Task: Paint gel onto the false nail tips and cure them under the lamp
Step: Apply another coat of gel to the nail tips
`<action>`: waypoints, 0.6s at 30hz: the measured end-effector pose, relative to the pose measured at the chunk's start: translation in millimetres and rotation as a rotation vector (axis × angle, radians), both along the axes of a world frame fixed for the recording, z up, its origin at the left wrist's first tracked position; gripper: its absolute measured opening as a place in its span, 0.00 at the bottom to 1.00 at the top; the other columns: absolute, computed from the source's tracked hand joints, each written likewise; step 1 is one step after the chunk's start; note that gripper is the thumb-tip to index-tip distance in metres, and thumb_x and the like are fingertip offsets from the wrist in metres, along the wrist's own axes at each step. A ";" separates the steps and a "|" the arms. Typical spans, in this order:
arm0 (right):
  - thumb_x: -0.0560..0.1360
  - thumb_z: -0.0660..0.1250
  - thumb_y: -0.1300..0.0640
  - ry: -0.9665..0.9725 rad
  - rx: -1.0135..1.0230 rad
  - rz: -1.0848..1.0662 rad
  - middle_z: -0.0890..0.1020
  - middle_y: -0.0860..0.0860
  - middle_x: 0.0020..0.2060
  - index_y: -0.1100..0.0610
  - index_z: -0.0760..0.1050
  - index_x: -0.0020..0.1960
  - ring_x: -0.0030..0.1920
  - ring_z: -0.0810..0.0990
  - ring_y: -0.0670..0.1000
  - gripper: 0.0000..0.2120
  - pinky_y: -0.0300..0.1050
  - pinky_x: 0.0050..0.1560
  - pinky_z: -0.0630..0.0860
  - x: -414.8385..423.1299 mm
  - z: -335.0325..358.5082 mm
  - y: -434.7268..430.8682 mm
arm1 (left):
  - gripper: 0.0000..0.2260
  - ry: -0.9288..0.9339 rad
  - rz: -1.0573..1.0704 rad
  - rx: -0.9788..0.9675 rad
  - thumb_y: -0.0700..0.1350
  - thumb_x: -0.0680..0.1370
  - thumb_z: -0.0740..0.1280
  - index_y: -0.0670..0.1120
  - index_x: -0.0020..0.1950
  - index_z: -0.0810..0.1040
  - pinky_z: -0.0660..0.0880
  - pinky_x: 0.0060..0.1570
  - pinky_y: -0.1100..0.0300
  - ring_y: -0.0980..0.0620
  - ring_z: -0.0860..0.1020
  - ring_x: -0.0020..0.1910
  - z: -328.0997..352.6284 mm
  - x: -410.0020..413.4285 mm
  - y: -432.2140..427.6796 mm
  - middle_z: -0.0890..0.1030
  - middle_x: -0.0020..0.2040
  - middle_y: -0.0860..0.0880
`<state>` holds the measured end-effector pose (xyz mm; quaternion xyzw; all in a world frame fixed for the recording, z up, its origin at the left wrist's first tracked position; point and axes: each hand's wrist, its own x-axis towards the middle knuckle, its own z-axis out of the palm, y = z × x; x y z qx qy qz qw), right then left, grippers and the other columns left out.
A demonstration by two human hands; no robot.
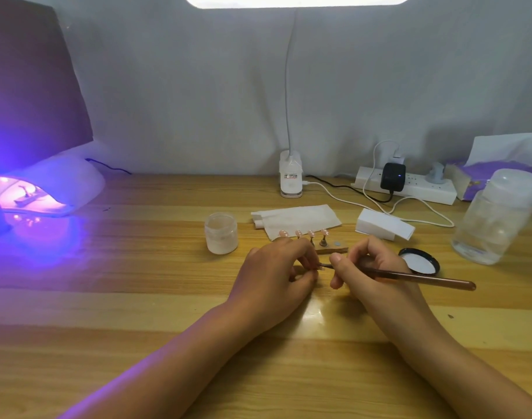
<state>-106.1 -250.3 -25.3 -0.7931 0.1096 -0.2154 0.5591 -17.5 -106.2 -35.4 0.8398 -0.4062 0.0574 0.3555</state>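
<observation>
On glossy table, right hand pinches slender brush.

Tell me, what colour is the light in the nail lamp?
Purple, turning pinkish inside the lamp. The head view, the only one, shows it.

The jar stands left of the nail stand, the lid right.

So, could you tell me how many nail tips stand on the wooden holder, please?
4: far-left tip, second tip, third tip, right tip; the left hand may hide others.
</observation>
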 end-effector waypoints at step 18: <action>0.75 0.68 0.60 0.033 -0.071 -0.044 0.82 0.53 0.30 0.58 0.72 0.41 0.31 0.80 0.47 0.07 0.40 0.31 0.77 -0.9 0.0 -1.5 | 0.05 0.027 -0.003 -0.023 0.46 0.76 0.70 0.56 0.47 0.78 0.65 0.40 0.62 0.64 0.73 0.36 -2.1 3.1 1.0 0.77 0.41 0.63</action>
